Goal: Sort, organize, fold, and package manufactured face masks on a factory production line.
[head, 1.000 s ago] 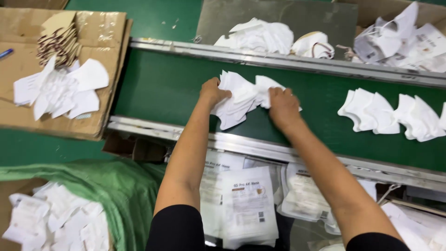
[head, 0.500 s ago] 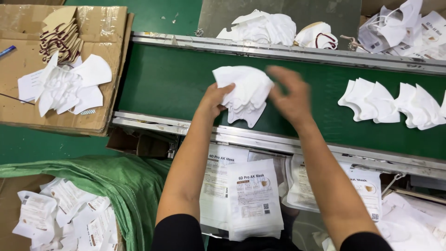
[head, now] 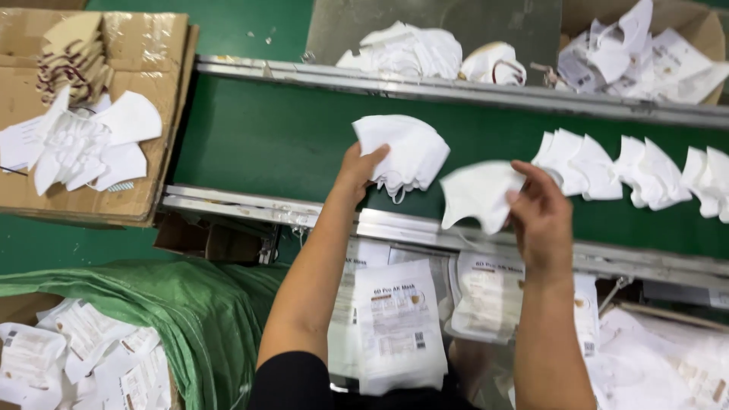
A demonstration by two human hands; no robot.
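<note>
My left hand (head: 355, 173) grips a small stack of white folded face masks (head: 402, 152) above the green conveyor belt (head: 266, 137). A single white mask (head: 477, 194) is pinched in my right hand (head: 541, 212), held apart to the right of the stack, over the belt's near metal rail (head: 250, 206). More white masks (head: 630, 171) lie in overlapping rows on the belt at the right. Below my arms, printed white pouches (head: 399, 323) hang in front of me.
A flattened cardboard box (head: 144, 38) at the left carries loose white masks (head: 83, 144) and a stack of brown-edged ones (head: 72, 53). Beyond the far rail lie more masks (head: 406, 49) and a box of pouches (head: 645, 53). A green sack (head: 175, 311) sits bottom left.
Both hands gathered the masks off the belt and lifted them. My right hand has now pulled one mask away to the right while the left keeps the rest.
</note>
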